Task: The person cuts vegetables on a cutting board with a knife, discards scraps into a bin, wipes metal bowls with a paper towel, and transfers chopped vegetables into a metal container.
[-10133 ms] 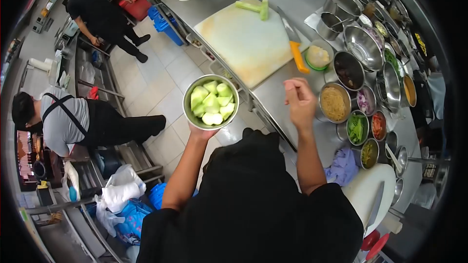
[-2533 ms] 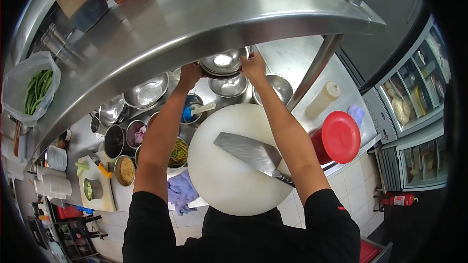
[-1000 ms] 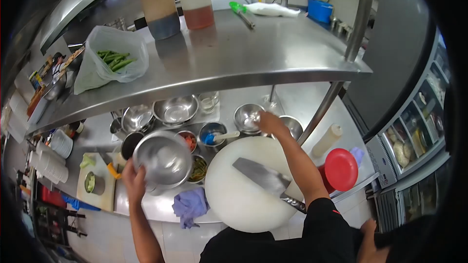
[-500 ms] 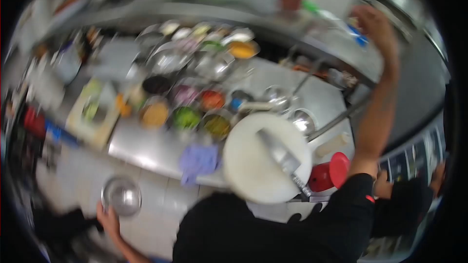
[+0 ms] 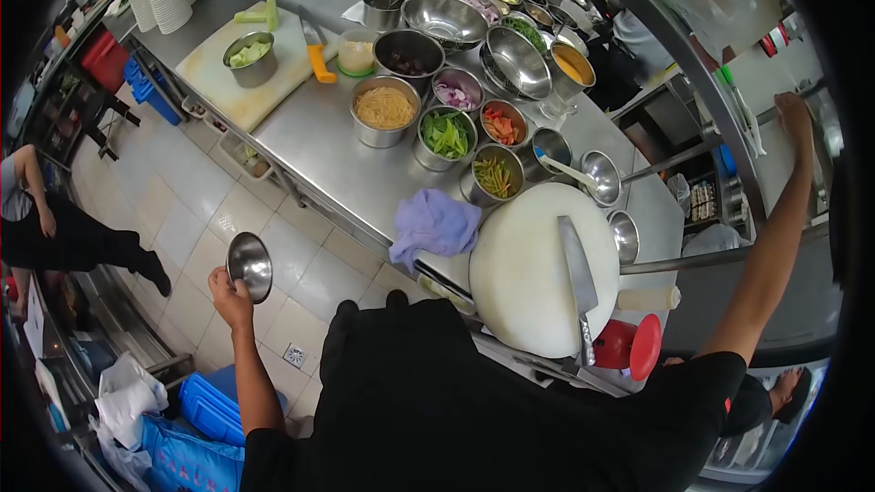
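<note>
One metal bowl (image 5: 250, 268) is gripped at its near left rim by the left hand (image 5: 231, 297), over the tiled floor (image 5: 196, 241) and well apart from the steel counter (image 5: 314, 159). It is tilted, its rim showing as an upright oval whose long axis runs away from the wearer's body; exactly which way the mouth faces, I cannot tell. Far from the left hand, the right hand (image 5: 795, 118) is raised beside the overhead shelf (image 5: 688, 59), and whether it touches or grips anything is unclear. Between the arms, a cleaver (image 5: 576, 269) lies flat on a round white board (image 5: 510, 264), handle toward the wearer, blade pointing away, with a purple cloth (image 5: 436, 224) just left of the board.
</note>
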Motion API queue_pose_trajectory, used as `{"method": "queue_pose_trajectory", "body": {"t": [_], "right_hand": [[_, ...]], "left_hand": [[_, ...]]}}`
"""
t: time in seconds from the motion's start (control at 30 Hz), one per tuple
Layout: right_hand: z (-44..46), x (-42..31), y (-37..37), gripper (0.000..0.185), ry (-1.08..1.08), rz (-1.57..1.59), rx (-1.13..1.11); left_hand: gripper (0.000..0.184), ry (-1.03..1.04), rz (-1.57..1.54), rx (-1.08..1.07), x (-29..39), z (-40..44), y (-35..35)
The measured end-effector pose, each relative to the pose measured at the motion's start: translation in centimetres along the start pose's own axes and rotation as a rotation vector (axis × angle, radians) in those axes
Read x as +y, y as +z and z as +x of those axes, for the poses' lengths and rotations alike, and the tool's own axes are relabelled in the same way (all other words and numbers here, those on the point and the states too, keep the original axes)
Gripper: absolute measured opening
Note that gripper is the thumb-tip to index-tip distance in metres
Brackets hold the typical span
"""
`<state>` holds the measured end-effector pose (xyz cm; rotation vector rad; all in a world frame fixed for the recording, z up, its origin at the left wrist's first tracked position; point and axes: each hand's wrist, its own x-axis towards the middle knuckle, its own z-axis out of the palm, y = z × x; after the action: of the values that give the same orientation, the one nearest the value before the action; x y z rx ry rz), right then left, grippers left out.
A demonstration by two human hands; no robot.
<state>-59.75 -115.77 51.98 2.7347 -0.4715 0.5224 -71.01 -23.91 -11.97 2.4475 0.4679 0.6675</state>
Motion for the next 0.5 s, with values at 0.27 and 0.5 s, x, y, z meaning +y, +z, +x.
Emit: {"method": "queue_pose_trajectory", "body": {"t": [0.27,0.5], "right_hand": [[-25.8,-31.4,-4.3,0.024,-0.512,0.616,-0.074],[-29.9,-39.2,2.6,0.027,-0.826,0.543,-0.525]], "left_hand": [[0.008,-0.301,-0.414,-0.097,0.2,0.1,0.7],[0.035,-0.200,-0.389,-0.394,1.3,5.1,-0.1]]}}
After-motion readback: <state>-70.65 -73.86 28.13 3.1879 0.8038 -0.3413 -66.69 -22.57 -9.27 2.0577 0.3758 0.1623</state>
